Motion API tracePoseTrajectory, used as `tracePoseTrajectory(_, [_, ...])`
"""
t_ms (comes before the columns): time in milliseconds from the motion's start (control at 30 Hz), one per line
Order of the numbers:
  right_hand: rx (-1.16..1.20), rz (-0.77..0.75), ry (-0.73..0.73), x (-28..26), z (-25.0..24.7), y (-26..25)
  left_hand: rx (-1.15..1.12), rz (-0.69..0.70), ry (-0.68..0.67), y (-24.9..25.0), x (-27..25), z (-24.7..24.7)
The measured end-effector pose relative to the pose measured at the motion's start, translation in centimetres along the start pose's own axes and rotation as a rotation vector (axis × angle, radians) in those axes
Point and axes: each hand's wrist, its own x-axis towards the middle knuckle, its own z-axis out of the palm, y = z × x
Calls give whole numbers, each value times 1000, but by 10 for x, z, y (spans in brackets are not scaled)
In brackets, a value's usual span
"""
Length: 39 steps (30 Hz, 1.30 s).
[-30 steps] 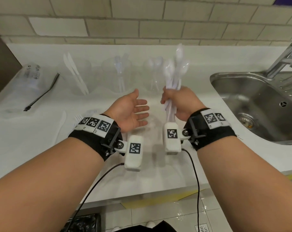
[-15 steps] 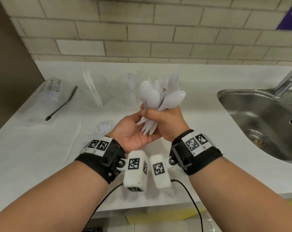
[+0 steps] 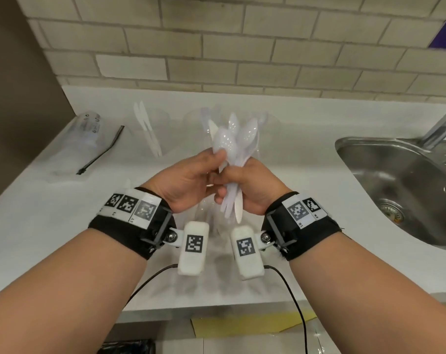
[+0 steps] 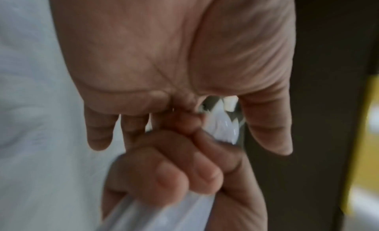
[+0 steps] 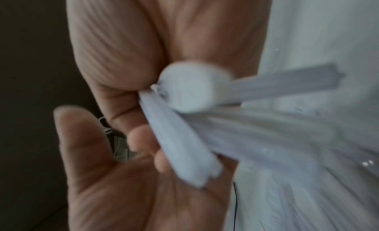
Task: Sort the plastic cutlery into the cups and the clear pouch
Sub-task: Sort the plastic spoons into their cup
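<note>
Spoon bundle (image 3: 233, 149) held upright above counter (image 3: 280, 159), between left hand (image 3: 188, 180) & right hand (image 3: 255, 187). Cup w/ knives (image 3: 146, 129) behind-left; pouch (image 3: 81, 139) far left; sink (image 3: 405, 190) right.

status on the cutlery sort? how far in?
Partly done. Knives already stand in the left cup on the counter. In hand: the right hand grips a bundle of spoons while the left hand pinches one. Left: the spoons go in a cup, and the pouch looks unfilled.
</note>
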Motion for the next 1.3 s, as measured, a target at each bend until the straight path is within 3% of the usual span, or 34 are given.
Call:
tracePoseTrajectory(200, [-370,-49,-43,7,24,14,331,60,241,7,-13,9])
tracePoseTrajectory(367, [-621,30,-22,9,33,16,127,183,334,9,-23,-2])
tracePoseTrajectory(433, [-636,86,7,7,37,18,31,203,385,8,-24,-6])
tracePoseTrajectory(500, [-604,91,14,5,42,21,23,196,354,5,-26,-10])
tracePoseTrajectory(633, [-442,166,-98,3,45,25,64,191,307,1,-33,-11])
tracePoseTrajectory(733, [-600,157,-130,6,39,25,92,220,502,1,-33,-7])
tracePoseTrajectory(800, [-715,139,-72,10,29,21,318,213,718,2,-31,-10])
tracePoseTrajectory(900, [-575,83,74,13,20,5,918,85,925,1,-32,-22])
tracePoseTrajectory(967, [-462,-14,115,13,21,-7,1142,31,955,-1,-35,-22])
tracePoseTrajectory(1100, [-517,-108,81,20,28,-16,1246,14,954,-10,-34,-9])
tracePoseTrajectory(1233, [-586,-178,53,32,28,-11,1135,1,922,-13,-37,-7])
tracePoseTrajectory(1300, [-573,-181,12,38,24,-7,939,54,831,-12,-40,-13])
